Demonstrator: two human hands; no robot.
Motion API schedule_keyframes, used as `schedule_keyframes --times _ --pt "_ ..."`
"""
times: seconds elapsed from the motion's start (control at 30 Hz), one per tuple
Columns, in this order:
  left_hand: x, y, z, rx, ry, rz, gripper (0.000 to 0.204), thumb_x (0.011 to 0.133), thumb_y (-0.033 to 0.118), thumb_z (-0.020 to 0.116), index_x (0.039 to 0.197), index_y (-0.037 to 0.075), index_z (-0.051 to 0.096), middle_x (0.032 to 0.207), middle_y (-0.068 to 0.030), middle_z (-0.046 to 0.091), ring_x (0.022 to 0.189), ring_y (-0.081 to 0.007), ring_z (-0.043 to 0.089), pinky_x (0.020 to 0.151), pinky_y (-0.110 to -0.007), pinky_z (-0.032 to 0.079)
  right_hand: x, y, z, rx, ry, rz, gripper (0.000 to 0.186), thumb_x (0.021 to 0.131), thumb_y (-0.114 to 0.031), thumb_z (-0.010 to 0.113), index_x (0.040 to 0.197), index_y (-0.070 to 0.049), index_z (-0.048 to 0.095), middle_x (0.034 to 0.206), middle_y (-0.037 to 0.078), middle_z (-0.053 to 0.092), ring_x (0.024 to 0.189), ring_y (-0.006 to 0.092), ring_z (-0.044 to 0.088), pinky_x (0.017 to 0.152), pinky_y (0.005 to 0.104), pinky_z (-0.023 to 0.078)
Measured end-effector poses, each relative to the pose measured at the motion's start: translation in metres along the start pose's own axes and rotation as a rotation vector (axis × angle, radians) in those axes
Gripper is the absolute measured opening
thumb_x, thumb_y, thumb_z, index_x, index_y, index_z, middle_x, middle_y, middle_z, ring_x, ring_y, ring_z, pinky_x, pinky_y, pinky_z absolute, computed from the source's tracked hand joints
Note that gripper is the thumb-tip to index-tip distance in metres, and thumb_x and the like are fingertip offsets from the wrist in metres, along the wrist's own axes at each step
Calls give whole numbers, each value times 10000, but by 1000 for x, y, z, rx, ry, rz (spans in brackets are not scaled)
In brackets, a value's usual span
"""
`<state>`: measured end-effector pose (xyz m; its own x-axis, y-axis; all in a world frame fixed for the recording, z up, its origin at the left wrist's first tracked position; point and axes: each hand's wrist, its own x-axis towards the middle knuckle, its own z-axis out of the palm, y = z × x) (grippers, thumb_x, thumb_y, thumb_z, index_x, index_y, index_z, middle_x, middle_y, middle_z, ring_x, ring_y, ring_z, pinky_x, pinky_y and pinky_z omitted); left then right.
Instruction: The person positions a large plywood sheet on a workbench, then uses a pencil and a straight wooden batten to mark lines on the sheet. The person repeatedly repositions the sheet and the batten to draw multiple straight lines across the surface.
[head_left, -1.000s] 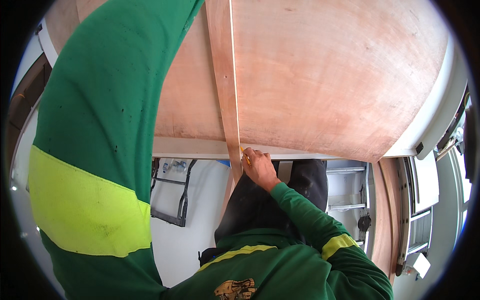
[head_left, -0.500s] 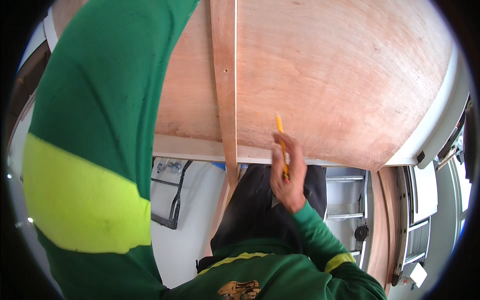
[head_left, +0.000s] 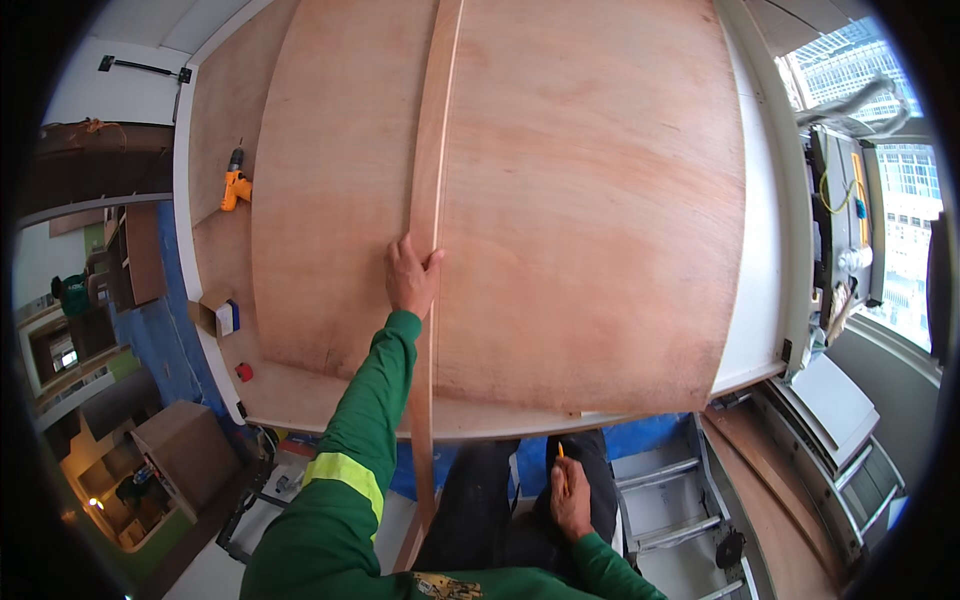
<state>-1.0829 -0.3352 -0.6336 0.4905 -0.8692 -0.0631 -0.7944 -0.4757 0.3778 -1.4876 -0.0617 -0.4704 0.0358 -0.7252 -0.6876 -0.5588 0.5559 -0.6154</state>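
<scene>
A large plywood sheet (head_left: 600,220) lies in front of me inside a white-edged frame. Across it, running away from me, lies a long narrow wooden strip (head_left: 429,140) whose near end hangs past the frame's front edge. My left hand (head_left: 411,277) grips this strip near its middle, fingers over its left side and thumb on its right. Low in front of my legs, my right hand (head_left: 571,498) is closed around a yellow pencil (head_left: 561,450) that points up and away from me.
An orange cordless drill (head_left: 236,185), a small open cardboard box (head_left: 212,313) and a red tape measure (head_left: 244,372) lie left of the sheet. A metal ladder (head_left: 668,500) is below right. Beyond the frame's right edge are windows (head_left: 905,230); blue sheeting (head_left: 165,330) covers floor at left.
My view has drawn back and shows more of the sheet. The left arm, stretched close across the view before, now has its hand on the strip. My right hand with the pencil has lowered toward my legs.
</scene>
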Motion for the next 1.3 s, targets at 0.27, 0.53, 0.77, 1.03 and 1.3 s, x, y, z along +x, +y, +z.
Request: schedule_keyframes --times 0.27,0.53,0.77,1.03,1.3 --pt "-73 -69 -96 -140 -304 -52 619 943 368 764 1312 -71 531 1307 -294 549 1259 -452 560 1088 -507 489 -40 38 -29 70 76 28 314 1125 -241 565 1289 21 617 998 97 677 908 167 659 839 317 542" --pt "-124 -42 -171 -642 -432 -215 547 869 220 838 1264 -51 576 1163 -138 722 1048 -242 707 931 -382 580 -53 13 -75 149 73 22 304 1120 -275 554 1186 9 635 956 189 694 797 279 691 762 410 560" --pt "-153 41 -202 -879 -247 -136 489 804 188 858 1201 -8 650 1110 -128 758 1008 -225 729 890 -375 588 -16 -62 -107 96 9 -230 340 1132 -349 546 1176 -20 618 923 78 648 818 165 646 745 344 539" --pt "-233 165 -307 -644 -77 -142 407 802 286 873 1015 27 643 971 -185 730 913 -330 736 810 -443 570 -12 -181 -151 261 14 -336 453 1102 -501 580 1294 -94 631 1119 82 712 955 158 698 790 314 548" --pt "-301 199 -373 -768 -212 84 424 808 304 897 991 60 603 887 -157 687 812 -313 686 756 -433 553 -106 -321 -179 344 14 -696 475 1121 -418 589 1443 -70 575 1250 77 656 1138 171 672 897 344 571"
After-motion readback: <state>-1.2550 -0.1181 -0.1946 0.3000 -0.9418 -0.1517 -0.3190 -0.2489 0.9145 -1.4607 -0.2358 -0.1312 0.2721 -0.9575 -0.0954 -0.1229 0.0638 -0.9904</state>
